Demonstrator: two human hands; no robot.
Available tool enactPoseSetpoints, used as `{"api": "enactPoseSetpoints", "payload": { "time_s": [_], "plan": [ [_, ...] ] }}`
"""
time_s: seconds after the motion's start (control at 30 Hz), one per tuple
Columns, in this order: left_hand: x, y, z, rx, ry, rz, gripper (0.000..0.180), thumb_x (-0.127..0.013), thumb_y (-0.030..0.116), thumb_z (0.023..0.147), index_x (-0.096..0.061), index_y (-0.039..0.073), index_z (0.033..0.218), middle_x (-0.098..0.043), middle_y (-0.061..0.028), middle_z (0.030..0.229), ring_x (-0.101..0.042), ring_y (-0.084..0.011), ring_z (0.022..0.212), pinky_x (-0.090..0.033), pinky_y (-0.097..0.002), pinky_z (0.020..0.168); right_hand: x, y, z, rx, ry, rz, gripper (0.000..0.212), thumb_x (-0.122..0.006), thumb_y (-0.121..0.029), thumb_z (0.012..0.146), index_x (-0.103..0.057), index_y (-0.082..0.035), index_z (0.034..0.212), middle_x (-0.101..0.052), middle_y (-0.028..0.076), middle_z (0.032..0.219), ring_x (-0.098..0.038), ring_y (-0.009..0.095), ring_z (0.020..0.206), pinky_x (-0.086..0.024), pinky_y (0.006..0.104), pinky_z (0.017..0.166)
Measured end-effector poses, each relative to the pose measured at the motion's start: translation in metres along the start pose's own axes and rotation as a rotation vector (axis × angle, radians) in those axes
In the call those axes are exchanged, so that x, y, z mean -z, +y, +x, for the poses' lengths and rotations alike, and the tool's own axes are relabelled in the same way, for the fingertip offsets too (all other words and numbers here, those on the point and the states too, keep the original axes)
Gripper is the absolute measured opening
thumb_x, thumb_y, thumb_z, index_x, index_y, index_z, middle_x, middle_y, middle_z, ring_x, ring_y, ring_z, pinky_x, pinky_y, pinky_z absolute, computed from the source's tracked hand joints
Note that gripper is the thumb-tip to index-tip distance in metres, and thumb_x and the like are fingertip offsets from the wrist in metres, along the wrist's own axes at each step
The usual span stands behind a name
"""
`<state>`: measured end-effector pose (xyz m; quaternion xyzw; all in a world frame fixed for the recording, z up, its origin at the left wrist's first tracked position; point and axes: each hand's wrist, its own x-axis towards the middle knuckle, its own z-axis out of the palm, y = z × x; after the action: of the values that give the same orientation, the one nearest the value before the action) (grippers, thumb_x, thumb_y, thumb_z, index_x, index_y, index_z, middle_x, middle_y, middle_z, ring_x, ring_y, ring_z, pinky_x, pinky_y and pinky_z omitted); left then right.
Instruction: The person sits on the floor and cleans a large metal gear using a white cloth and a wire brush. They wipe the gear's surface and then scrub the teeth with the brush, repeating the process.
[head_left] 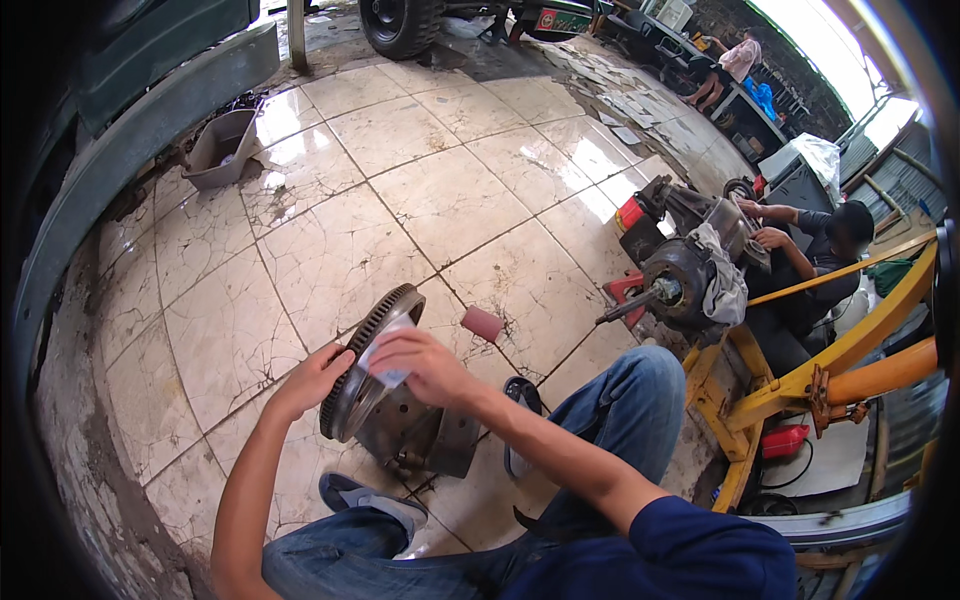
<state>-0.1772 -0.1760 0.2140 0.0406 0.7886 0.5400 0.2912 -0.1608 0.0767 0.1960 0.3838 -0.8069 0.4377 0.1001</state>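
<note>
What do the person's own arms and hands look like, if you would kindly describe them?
The left hand and right hand show no gloves. The left forearm and right forearm are bare, with no watch or wristband visible. A short, dark blue fabric sleeve covers the right upper arm; the left sleeve is out of view.

left hand (312, 382) half-curled | right hand (425, 366) bent, back showing | right forearm (545, 437) slanting leftward
</note>
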Motion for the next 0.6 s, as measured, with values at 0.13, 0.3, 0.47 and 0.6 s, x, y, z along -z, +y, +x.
{"api": "enactPoseSetpoints", "payload": {
  "time_s": [0.13,0.3,0.47,0.6],
  "plan": [
    [0.001,-0.004,-0.002,-0.028,0.016,0.007,0.045,-0.054,0.044,0.107,-0.065,0.003,0.121,-0.069,-0.0072,0.102,-0.060,-0.0151,0.096,-0.048,-0.0310,0.088,-0.022,-0.032,-0.002,0.081,-0.094,-0.128,0.036,-0.066,0.001,0.070,-0.077,-0.009,0.103,-0.072,0.003,0.116,-0.058,0.024,0.129,-0.041,0.0438,0.115],
    [0.009,-0.008,-0.002,0.009,-0.026,0.005,0.049,-0.055,0.045,0.107,-0.064,0.003,0.130,-0.069,-0.0093,0.118,-0.060,-0.0170,0.110,-0.046,-0.0306,0.098,-0.021,-0.023,-0.002,0.056,-0.100,-0.129,0.042,-0.064,0.003,0.069,-0.079,-0.013,0.105,-0.074,0.000,0.118,-0.061,0.022,0.128,-0.041,0.0459,0.115],
    [0.008,-0.011,0.011,-0.037,-0.098,0.127,0.056,-0.051,0.052,0.108,-0.062,0.003,0.133,-0.069,-0.0091,0.116,-0.061,-0.0163,0.107,-0.047,-0.0317,0.096,0.014,0.022,0.003,-0.171,0.130,-0.068,0.050,-0.054,0.019,0.071,-0.078,-0.006,0.107,-0.075,0.007,0.117,-0.064,0.028,0.121,-0.051,0.0392,0.107],
    [-0.001,-0.013,0.007,-0.038,-0.088,0.167,0.054,-0.049,0.052,0.108,-0.063,0.005,0.130,-0.069,-0.0100,0.114,-0.062,-0.0171,0.106,-0.048,-0.0327,0.096,0.004,-0.015,0.005,-0.098,0.001,-0.101,0.045,-0.057,0.015,0.073,-0.078,-0.008,0.106,-0.075,0.005,0.117,-0.064,0.027,0.121,-0.049,0.0413,0.109]
  ]
}}
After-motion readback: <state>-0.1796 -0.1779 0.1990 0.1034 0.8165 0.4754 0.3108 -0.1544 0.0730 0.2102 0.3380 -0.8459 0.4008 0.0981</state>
